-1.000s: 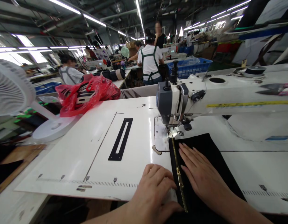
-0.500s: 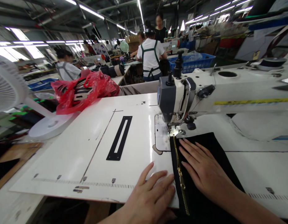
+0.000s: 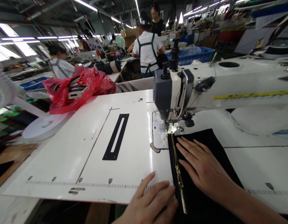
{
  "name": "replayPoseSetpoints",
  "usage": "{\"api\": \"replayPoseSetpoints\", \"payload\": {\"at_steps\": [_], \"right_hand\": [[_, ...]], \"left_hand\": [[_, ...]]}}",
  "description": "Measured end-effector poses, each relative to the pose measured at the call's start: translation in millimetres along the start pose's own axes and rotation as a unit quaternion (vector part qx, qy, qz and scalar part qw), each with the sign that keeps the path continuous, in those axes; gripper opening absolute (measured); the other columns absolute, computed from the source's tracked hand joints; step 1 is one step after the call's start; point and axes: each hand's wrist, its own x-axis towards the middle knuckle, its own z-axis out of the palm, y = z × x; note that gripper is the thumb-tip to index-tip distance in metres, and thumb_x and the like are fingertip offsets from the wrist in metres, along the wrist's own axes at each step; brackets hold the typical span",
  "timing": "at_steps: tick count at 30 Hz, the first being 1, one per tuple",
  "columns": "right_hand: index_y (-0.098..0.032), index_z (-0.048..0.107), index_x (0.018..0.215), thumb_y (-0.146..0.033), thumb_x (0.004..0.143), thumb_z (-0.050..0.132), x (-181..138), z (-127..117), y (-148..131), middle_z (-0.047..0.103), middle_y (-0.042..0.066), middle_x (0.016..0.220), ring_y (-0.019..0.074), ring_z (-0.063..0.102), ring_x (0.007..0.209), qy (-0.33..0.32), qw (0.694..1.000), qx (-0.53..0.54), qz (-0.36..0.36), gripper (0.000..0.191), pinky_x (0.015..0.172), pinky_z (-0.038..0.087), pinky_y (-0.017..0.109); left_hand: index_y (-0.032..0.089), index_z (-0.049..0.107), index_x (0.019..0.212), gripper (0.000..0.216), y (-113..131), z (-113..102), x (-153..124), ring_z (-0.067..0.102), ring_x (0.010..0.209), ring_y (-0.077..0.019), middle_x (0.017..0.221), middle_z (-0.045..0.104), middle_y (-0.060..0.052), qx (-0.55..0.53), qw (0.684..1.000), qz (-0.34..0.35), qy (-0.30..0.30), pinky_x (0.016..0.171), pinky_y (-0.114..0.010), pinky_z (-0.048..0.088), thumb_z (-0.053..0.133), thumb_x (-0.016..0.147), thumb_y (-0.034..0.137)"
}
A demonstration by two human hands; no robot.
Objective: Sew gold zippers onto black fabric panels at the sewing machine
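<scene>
On the left part of the white counter, a black slotted plate was laid, well apart from both hands. To the right of it, at the front edge, the left hand was placed. Its visible fingers were spread wide, the index finger apart from the others, and nothing was seen between them; the thumb was hidden. These fingers were pointed toward the left edge of the black fabric, but whether this edge was touched could not be told.

Next came the gold zipper, located along the left side of the fabric, between the two hands. Its long axis was directed from the presser foot of the sewing machine toward the counter's front, slanted slightly rightward.

Farthest right, the right hand was laid flat upon the fabric, its fingers extended, slightly parted and holding nothing. The zipper was situated just left of these fingertips; to its far half, the right hand was the nearer one.
</scene>
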Motion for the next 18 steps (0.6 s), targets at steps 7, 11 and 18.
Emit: {"api": "replayPoseSetpoints", "payload": {"at_steps": [7, 11, 18], "right_hand": [[-0.012, 0.048, 0.128, -0.023, 0.09, 0.041, -2, -1, 0, 0.045, 0.01, 0.137, 0.0225, 0.038, 0.127, -0.008, 1.0, 0.004, 0.004, 0.04, 0.104, 0.033, 0.045], [-0.012, 0.05, 0.127, -0.023, 0.09, 0.041, -1, 0, 0, 0.046, 0.011, 0.136, 0.0232, 0.039, 0.127, -0.008, 1.0, 0.002, 0.002, 0.04, 0.103, 0.034, 0.045], [-0.013, 0.056, 0.12, -0.026, 0.09, 0.04, 2, -3, -2, 0.05, 0.011, 0.132, 0.0242, 0.044, 0.123, 0.003, 1.0, 0.016, 0.012, 0.037, 0.101, 0.036, 0.046]], "left_hand": [[0.018, 0.066, 0.098, 0.015, 2, -1, 0, 0.059, 0.104, -0.016, 0.107, 0.067, -0.002, 0.019, 0.999, 0.014, -0.021, 0.113, -0.043, 0.019, 0.058, 0.085, 0.023], [0.018, 0.065, 0.1, 0.016, 4, -3, 2, 0.059, 0.106, -0.0157, 0.11, 0.066, -0.002, 0.023, 0.999, 0.024, -0.034, 0.113, -0.043, 0.021, 0.058, 0.086, 0.024], [0.018, 0.05, 0.124, 0.036, -64, -50, -21, 0.044, 0.125, -0.0246, 0.135, 0.047, -0.01, 0.09, 0.981, -0.155, -0.071, 0.107, -0.051, 0.032, 0.051, 0.088, 0.025]]}}
